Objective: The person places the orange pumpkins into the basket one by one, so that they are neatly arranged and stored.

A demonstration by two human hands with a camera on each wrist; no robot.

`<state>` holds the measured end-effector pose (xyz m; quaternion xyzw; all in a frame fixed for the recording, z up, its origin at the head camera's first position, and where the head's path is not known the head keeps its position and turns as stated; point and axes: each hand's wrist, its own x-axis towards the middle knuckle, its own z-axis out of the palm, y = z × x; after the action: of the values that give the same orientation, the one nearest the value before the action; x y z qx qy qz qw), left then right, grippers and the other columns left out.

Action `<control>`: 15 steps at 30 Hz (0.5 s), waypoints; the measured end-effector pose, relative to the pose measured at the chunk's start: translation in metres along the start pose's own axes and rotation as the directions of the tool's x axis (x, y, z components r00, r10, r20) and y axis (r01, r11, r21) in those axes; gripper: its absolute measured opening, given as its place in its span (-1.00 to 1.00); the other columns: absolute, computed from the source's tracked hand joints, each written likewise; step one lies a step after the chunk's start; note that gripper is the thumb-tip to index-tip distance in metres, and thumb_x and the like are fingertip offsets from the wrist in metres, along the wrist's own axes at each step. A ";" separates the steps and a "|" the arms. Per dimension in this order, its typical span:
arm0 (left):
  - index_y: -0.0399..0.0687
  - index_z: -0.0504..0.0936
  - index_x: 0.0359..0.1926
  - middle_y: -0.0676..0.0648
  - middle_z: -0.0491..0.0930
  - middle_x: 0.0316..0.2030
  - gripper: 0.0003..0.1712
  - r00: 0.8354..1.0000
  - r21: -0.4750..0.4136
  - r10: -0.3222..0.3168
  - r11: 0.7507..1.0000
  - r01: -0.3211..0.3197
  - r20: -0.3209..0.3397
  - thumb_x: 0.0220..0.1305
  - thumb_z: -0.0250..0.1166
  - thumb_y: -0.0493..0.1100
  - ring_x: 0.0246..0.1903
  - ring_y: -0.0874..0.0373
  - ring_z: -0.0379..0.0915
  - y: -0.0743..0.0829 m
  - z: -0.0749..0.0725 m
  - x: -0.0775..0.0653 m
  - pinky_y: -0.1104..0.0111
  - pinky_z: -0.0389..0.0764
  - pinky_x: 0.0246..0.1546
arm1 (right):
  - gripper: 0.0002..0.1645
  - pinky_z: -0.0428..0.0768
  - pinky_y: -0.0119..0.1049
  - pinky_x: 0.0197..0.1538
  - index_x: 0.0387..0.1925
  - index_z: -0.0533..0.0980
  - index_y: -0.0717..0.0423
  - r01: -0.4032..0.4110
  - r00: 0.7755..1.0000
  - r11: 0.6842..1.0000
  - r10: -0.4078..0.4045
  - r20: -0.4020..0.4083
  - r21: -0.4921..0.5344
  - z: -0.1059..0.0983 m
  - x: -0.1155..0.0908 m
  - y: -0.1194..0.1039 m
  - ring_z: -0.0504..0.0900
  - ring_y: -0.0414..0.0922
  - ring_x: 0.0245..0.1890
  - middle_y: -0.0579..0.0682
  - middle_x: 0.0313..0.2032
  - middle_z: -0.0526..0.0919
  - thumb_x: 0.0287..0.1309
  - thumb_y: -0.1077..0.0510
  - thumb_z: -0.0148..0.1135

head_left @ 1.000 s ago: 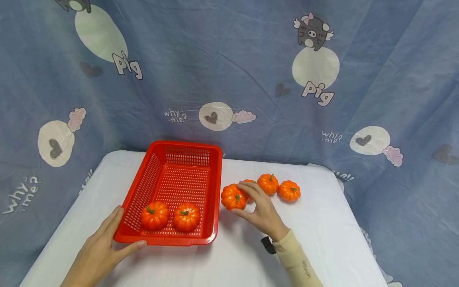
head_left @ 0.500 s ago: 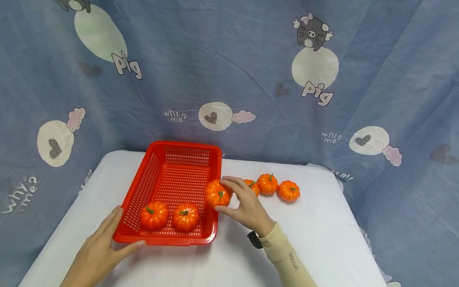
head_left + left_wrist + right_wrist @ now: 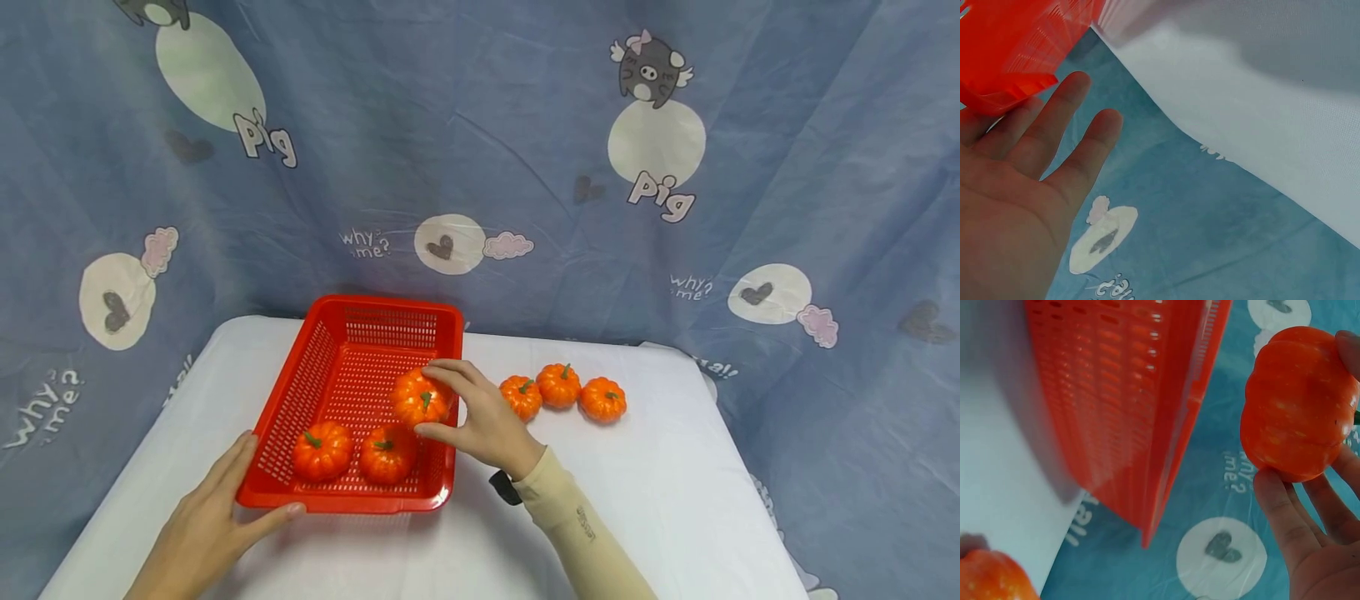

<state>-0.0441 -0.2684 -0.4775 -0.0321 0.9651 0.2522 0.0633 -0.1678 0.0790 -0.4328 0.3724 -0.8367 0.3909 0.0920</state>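
A small orange pumpkin [image 3: 420,398] with a green stem is gripped by my right hand [image 3: 491,421] between thumb and fingers, above the right half of the red basket [image 3: 345,503]. In the right wrist view this pumpkin [image 3: 1294,403] shows above the rim. Two more pumpkins lie inside near the front: a left pumpkin [image 3: 322,451] and a right pumpkin [image 3: 387,458], which the held one's shadow partly covers. At the front-left corner, my left hand [image 3: 202,521] rests with extended fingers along the rim and its thumb by the front edge.
To the basket's right, three pumpkins sit in a row on the white table: a near-left one [image 3: 521,397], a middle one [image 3: 558,386] and a right one [image 3: 603,400]. A blue printed curtain [image 3: 480,150] hangs close behind the table's back edge.
My right hand has carried its pumpkin leftward from the table beside the basket, across the right rim, to over the inside. The left hand and the basket stay put.
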 end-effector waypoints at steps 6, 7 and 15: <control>-0.20 -0.32 0.60 -0.46 -0.09 0.52 0.56 1.000 0.009 -0.006 1.000 0.006 0.002 -0.02 0.25 0.67 0.30 -0.54 0.09 -0.001 0.001 0.001 -0.49 0.22 0.14 | -0.15 0.52 -0.36 0.28 0.36 0.45 -0.06 -0.016 0.999 1.000 0.016 0.037 -0.003 0.007 0.014 -0.006 0.47 -0.23 0.26 -0.10 0.33 0.42 0.08 -0.19 0.53; -0.20 -0.31 0.60 -0.46 -0.08 0.52 0.56 1.000 0.012 -0.001 1.000 0.001 -0.004 -0.01 0.25 0.66 0.30 -0.54 0.10 -0.001 0.001 0.000 -0.49 0.22 0.14 | -0.15 0.52 -0.37 0.27 0.36 0.45 -0.07 -0.017 0.999 1.000 0.017 0.040 -0.005 0.008 0.017 -0.007 0.47 -0.23 0.26 -0.11 0.33 0.42 0.08 -0.20 0.53; -0.20 -0.32 0.60 -0.47 -0.09 0.52 0.57 1.000 0.014 -0.010 1.000 0.010 -0.001 -0.02 0.23 0.67 0.28 -0.55 0.10 0.000 0.001 0.001 -0.50 0.24 0.11 | -0.15 0.49 -0.40 0.29 0.36 0.45 -0.07 -0.025 0.998 0.999 0.023 0.067 0.026 0.020 0.043 -0.012 0.44 -0.26 0.28 -0.11 0.34 0.42 0.08 -0.20 0.53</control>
<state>-0.0450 -0.2680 -0.4785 -0.0365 0.9666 0.2453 0.0645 -0.1869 0.0356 -0.4196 0.3762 -0.8384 0.3907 0.0544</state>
